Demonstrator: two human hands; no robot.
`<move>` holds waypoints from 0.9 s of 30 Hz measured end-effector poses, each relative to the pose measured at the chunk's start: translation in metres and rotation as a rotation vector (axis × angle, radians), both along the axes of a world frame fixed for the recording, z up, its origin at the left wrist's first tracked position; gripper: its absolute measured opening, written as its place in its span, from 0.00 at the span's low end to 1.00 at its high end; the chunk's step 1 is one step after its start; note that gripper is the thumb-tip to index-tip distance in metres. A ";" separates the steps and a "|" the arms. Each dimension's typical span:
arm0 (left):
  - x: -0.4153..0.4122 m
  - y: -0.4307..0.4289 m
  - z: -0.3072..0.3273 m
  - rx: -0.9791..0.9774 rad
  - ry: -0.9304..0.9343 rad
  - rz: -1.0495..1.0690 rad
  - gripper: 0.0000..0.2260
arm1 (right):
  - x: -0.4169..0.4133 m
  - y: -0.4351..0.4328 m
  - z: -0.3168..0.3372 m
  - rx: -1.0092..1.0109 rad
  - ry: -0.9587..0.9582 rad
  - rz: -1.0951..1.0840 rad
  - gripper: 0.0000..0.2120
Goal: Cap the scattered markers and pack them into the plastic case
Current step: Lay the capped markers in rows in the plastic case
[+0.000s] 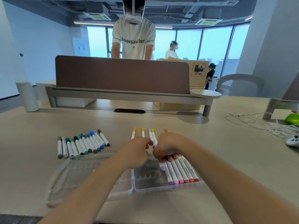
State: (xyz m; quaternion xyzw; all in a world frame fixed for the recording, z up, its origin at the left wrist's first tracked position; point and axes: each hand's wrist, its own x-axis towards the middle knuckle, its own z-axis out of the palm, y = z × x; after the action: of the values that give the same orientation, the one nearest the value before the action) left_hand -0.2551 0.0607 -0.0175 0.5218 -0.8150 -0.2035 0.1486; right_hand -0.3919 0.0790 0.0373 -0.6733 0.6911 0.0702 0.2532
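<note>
Two hands (137, 151); one plastic case (145, 189); five markers (142, 132) just beyond them

Two bare forearms (97, 183) (visible almost to the elbow), left hand (135, 152) and right hand (168, 147) equally bare.

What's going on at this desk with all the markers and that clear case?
A person is packing markers into a clear plastic case. Their right hand grips a lilac marker over the case, beside a row of purple-to-red markers already inside. The left hand reaches to its far end; blur hides whether it pinches anything. A row of blue, green and grey markers and a few yellow and orange ones wait on the table.
</note>
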 end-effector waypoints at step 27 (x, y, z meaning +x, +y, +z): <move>-0.016 0.024 -0.005 0.073 -0.118 -0.050 0.32 | -0.022 0.006 -0.022 0.016 0.045 0.004 0.22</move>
State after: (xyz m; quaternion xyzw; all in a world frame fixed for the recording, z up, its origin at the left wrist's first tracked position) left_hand -0.2714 0.0846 -0.0220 0.5173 -0.8272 -0.2058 0.0758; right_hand -0.4143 0.0850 0.0151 -0.6708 0.6949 0.0913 0.2426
